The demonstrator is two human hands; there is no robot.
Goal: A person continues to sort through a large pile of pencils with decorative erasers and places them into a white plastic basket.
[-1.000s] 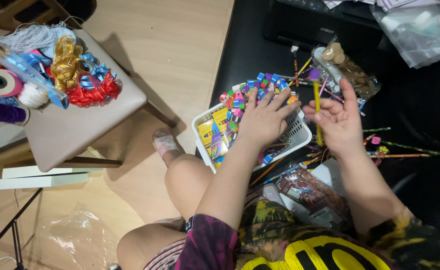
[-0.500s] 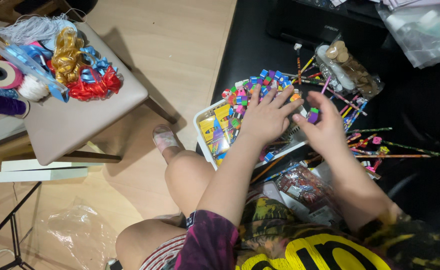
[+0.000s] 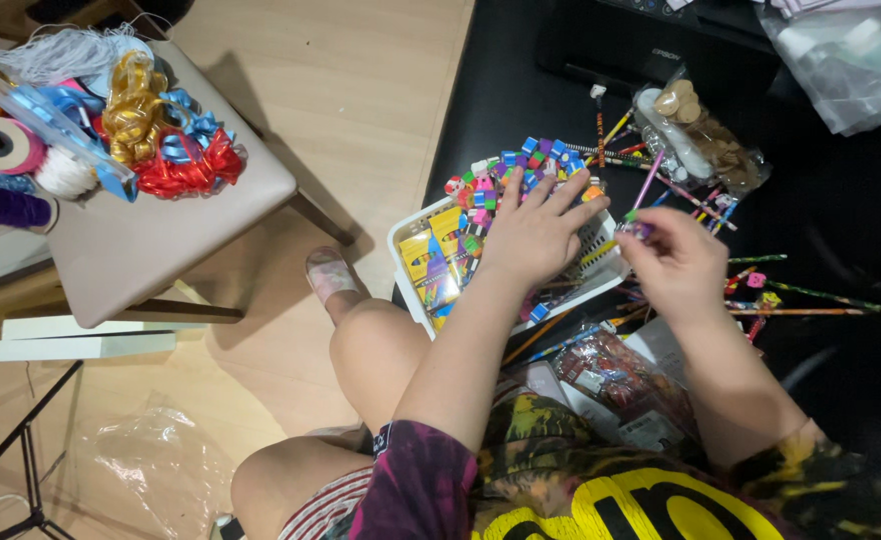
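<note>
Shiny curled foil ribbons (image 3: 161, 140) are gleaming at upper left on a matt beige stool seat (image 3: 151, 250). The white slotted plastic basket (image 3: 413, 262) is looking smooth, crinkly clear cellophane bags (image 3: 701, 140) are glinting at upper right, and the pale wood floor (image 3: 361, 90) is showing a satin grain.

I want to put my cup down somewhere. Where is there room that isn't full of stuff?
The stool has a bare front half, below the ribbons. The wooden floor between the stool and the black table is bare too. It is crowded around the white basket, where the left hand lies on small erasers, and by the right hand among pencils.
</note>
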